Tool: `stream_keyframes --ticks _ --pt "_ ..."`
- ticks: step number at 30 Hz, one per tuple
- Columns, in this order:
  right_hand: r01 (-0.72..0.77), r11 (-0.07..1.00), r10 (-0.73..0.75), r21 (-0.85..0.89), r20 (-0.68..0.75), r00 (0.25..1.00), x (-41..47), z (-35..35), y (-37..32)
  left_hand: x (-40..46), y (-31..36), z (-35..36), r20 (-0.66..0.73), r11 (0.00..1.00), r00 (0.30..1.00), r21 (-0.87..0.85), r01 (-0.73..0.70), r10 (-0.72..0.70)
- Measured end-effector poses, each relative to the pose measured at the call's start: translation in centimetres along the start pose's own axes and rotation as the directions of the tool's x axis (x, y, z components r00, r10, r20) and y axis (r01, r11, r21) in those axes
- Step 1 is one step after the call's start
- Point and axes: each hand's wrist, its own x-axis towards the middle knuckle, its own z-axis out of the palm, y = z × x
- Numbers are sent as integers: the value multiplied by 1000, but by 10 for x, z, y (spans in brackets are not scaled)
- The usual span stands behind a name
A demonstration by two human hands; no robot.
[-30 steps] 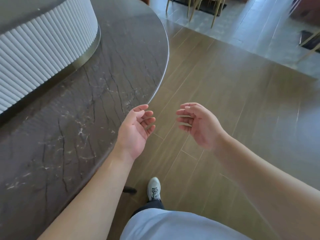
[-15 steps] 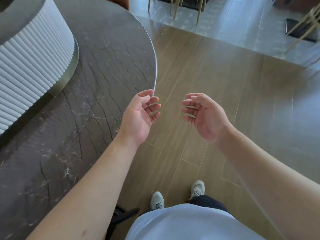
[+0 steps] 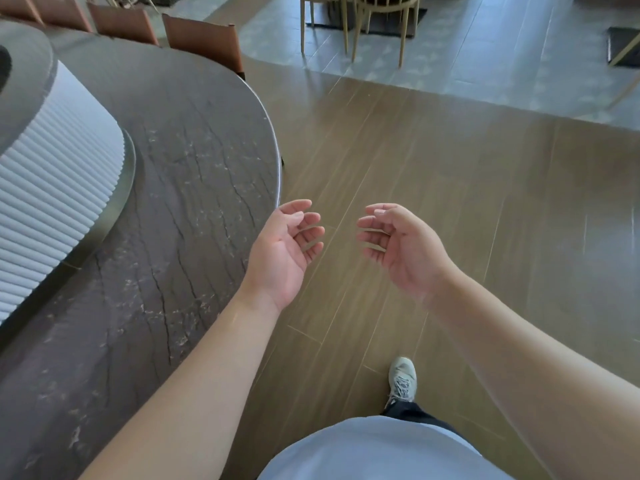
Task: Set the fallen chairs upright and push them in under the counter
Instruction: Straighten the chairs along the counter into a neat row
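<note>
I see the dark counter [image 3: 166, 174] on the left, with brown chairs [image 3: 202, 39] standing upright at its far edge. My left hand [image 3: 282, 252] and right hand [image 3: 403, 249] hang over the floor [image 3: 433, 174], palms facing, fingers loosely curled, holding nothing

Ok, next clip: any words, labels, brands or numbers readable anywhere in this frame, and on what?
None can be read.
The shoe shows no legible logo: too small and blurred.
The counter, brown chairs, floor and shirt carry no visible text.
Both hands, left and right, are empty.
</note>
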Motion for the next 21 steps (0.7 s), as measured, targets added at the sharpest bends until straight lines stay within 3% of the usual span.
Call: stream_keyframes --ticks 10,21 --pt "47 999 -48 29 54 997 58 -77 -92 73 -12 107 25 1000 999 8 -22 21" --pt "17 1000 -18 11 31 999 152 -78 -118 174 -2 105 -1 997 1000 -76 13 -13"
